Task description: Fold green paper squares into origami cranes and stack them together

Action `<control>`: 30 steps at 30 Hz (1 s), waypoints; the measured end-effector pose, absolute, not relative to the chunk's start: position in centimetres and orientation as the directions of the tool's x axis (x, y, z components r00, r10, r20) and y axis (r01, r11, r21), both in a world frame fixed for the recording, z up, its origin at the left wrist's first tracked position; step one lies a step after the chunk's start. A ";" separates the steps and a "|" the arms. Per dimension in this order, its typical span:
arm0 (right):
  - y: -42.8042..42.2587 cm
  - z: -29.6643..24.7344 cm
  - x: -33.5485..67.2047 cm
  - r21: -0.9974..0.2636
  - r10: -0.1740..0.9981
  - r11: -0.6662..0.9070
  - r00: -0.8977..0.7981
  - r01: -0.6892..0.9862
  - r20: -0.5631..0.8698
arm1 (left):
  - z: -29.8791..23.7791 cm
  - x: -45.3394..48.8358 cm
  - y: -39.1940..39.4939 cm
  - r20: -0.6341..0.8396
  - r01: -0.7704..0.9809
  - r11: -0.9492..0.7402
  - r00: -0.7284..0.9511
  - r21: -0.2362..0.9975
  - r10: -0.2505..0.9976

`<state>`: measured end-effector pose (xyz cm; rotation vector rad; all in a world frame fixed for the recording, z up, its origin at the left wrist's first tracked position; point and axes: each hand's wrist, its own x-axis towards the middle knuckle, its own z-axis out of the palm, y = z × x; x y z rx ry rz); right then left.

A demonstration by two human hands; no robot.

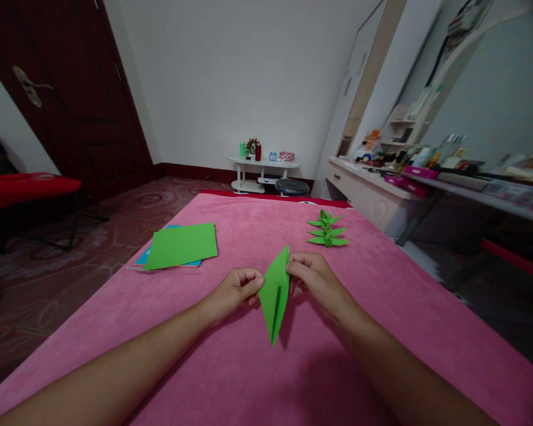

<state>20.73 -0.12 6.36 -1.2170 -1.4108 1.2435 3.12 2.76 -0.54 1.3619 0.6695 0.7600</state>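
Observation:
Between my two hands, a folded green sheet of paper (274, 290) is held up in a long diamond shape, with a slit down its lower half. My left hand (237, 290) pinches its left corner between thumb and fingers. At the upper right edge, my right hand (313, 278) grips the paper; some of its fingertips are hidden behind the fold. Beyond my right hand, several green folded paper pieces (327, 238) with pointed ends lie in a row. A stack of paper, with a green sheet (184, 245) on top and blue showing beneath, rests to the left.
A pink cloth (231, 367) covers the surface under my hands. Behind its far edge stands a small white table (249, 185) with a red bottle and other items. A cluttered dresser (373, 183) is on the right, and a red seat (31, 188) on the left.

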 end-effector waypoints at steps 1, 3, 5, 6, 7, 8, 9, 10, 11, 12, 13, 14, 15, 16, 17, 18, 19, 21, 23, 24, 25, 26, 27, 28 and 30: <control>0.0 6.3 20.8 -0.990 0.991 0.014 -0.131 0.139 -0.004 | -0.5 3.2 2.8 0.015 -0.072 0.033 0.583 0.997 0.812; 0.2 6.1 21.0 -0.985 0.993 -0.001 -0.120 0.174 -0.022 | -0.4 3.2 2.8 0.022 -0.057 0.012 0.556 0.998 0.831; 0.4 5.9 21.2 -0.981 0.990 -0.006 -0.136 0.194 -0.033 | -0.4 3.3 2.8 0.025 -0.060 0.008 0.528 0.998 0.849; 0.5 5.8 21.2 -0.980 0.988 -0.002 -0.153 0.200 -0.033 | -0.4 3.3 2.8 0.024 -0.063 0.009 0.515 0.998 0.857; 0.5 5.7 21.3 -0.979 0.985 0.005 -0.167 0.204 -0.030 | -0.4 3.4 2.8 0.024 -0.068 0.011 0.504 0.998 0.864; 0.6 5.6 21.3 -0.979 0.984 0.016 -0.178 0.204 -0.021 | -0.4 3.4 2.8 0.023 -0.071 0.014 0.497 0.997 0.868; 0.7 5.5 21.3 -0.980 0.981 0.032 -0.191 0.198 -0.006 | -0.4 3.4 2.8 0.022 -0.076 0.017 0.491 0.997 0.871; 0.7 5.3 21.2 -0.982 0.977 0.050 -0.213 0.183 0.010 | -0.3 3.4 2.8 0.020 -0.081 0.022 0.486 0.996 0.874; 0.7 5.2 21.0 -0.985 0.970 0.067 -0.243 0.160 0.027 | -0.3 3.4 2.8 0.023 -0.095 0.026 0.478 0.995 0.878; 0.7 5.0 20.8 -0.987 0.960 0.082 -0.276 0.136 0.042 | -0.4 3.4 2.8 0.030 -0.118 0.029 0.469 0.993 0.883; 0.6 4.8 20.6 -0.989 0.952 0.095 -0.300 0.116 0.056 | -0.4 3.4 2.9 0.040 -0.146 0.031 0.461 0.989 0.887; 0.5 4.6 20.3 -0.989 0.948 0.104 -0.310 0.105 0.067 | -0.4 3.4 2.9 0.050 -0.174 0.033 0.455 0.984 0.889; 0.3 4.4 20.0 -0.988 0.950 0.112 -0.302 0.110 0.074 | -0.5 3.4 2.9 0.060 -0.199 0.035 0.452 0.979 0.890; 0.2 4.2 19.7 -0.985 0.955 0.119 -0.287 0.127 0.079 | -0.6 3.4 2.9 0.068 -0.212 0.033 0.450 0.977 0.890; 0.1 4.0 19.5 -0.981 0.958 0.127 -0.274 0.149 0.083 | -0.7 3.5 2.9 0.073 -0.212 0.028 0.452 0.977 0.889; -0.1 3.8 19.3 -0.975 0.959 0.136 -0.270 0.173 0.086 | -0.8 3.5 2.9 0.077 -0.199 0.019 0.462 0.980 0.884; -0.1 3.6 19.3 -0.969 0.958 0.146 -0.271 0.199 0.089 | -0.9 3.6 2.9 0.086 -0.180 0.001 0.476 0.984 0.875; -0.1 3.2 19.5 -0.950 0.962 0.166 -0.255 0.266 0.096 | -0.9 3.6 2.7 0.126 -0.122 -0.075 0.492 0.990 0.861; 0.1 3.0 20.0 -0.917 0.975 0.174 -0.196 0.359 0.108 | -0.6 3.5 2.5 0.224 -0.045 -0.230 0.466 0.972 0.856; 0.3 3.0 20.3 -0.896 0.979 0.175 -0.166 0.409 0.116 | -0.3 3.5 2.3 0.296 0.008 -0.335 0.446 0.942 0.845; 0.5 2.9 20.6 -0.874 0.982 0.176 -0.144 0.453 0.123 | 0.1 3.4 2.1 0.379 0.068 -0.448 0.432 0.891 0.818; 0.7 2.9 20.9 -0.853 0.983 0.179 -0.133 0.490 0.130 | 0.5 3.3 1.8 0.454 0.131 -0.555 0.440 0.821 0.775; 0.8 2.9 21.1 -0.834 0.982 0.184 -0.129 0.520 0.136 | 1.0 3.2 1.6 0.517 0.187 -0.652 0.467 0.735 0.717; 0.9 2.9 21.3 -0.819 0.982 0.189 -0.129 0.542 0.141 | 1.4 3.1 1.4 0.557 0.238 -0.723 0.500 0.648 0.664; 0.9 2.8 21.4 -0.792 0.980 0.198 -0.140 0.577 0.143 | 2.2 3.1 0.9 0.587 0.326 -0.807 0.561 0.492 0.584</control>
